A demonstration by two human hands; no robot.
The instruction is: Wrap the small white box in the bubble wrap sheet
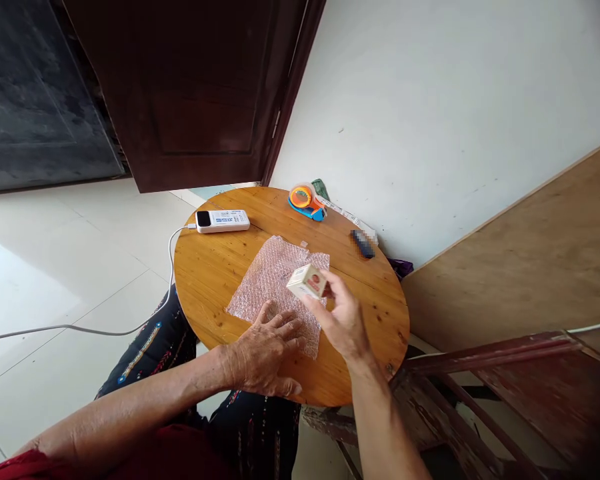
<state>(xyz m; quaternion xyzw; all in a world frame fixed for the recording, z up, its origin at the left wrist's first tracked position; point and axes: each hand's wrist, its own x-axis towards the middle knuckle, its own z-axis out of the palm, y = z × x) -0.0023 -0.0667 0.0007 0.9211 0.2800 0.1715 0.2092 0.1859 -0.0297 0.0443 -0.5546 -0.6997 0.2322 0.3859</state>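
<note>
A small cream-coloured box point(307, 281) with a reddish round print is held by my right hand point(344, 317), thumb on the near side and fingers on the far side. It is tilted and appears raised over the right part of a sheet of bubble wrap point(267, 267). The wrap lies spread on the round wooden table point(215, 267). My left hand point(270, 350) rests palm down on the wrap's near edge, its fingers spread and the thumb reaching over bare wood.
A white power bank point(223, 221) with a cable point(105, 331) trailing left lies at the table's far left. A tape dispenser point(307, 202) stands at the back, with a dark pixelated item point(363, 245) to its right. A wall and wooden chair point(490, 393) border the right side.
</note>
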